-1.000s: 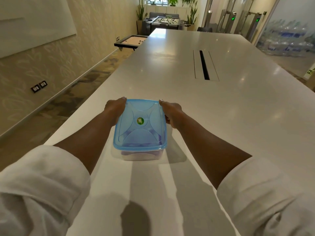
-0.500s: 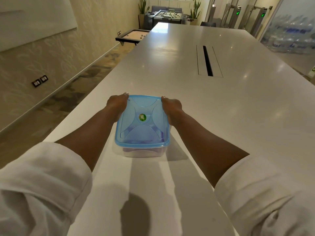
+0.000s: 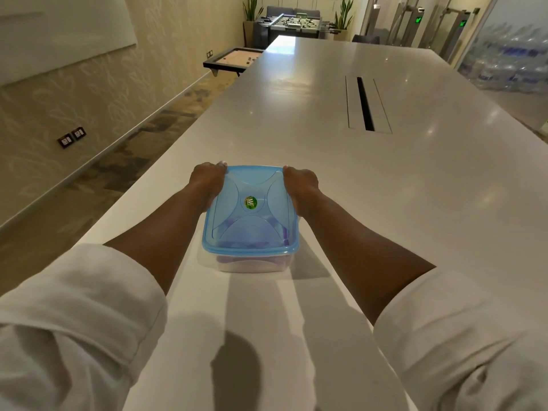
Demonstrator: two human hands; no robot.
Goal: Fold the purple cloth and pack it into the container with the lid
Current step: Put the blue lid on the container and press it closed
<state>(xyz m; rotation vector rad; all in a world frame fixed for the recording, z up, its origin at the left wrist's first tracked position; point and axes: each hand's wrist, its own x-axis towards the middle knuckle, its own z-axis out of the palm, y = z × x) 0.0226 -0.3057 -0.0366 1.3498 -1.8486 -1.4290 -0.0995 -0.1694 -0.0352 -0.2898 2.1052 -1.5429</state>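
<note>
A clear plastic container (image 3: 252, 266) stands on the white table (image 3: 385, 203), closed by a translucent blue lid (image 3: 252, 215) with a green sticker in its middle. The purple cloth (image 3: 252, 259) shows faintly through the lid and the front wall, folded inside. My left hand (image 3: 206, 180) grips the lid's far left corner. My right hand (image 3: 301, 182) grips the far right corner. Both sets of fingers curl over the lid's far edge and are partly hidden.
A long cable slot (image 3: 366, 105) is set into the table farther back on the right. The table's left edge (image 3: 166, 161) runs close to my left arm, with carpet floor below. A small game table (image 3: 234, 59) stands beyond on the left.
The container and both hands keep their pose on the table. The camera has tilted a little, so the scene sits slightly lower and the lid looks flatter.
</note>
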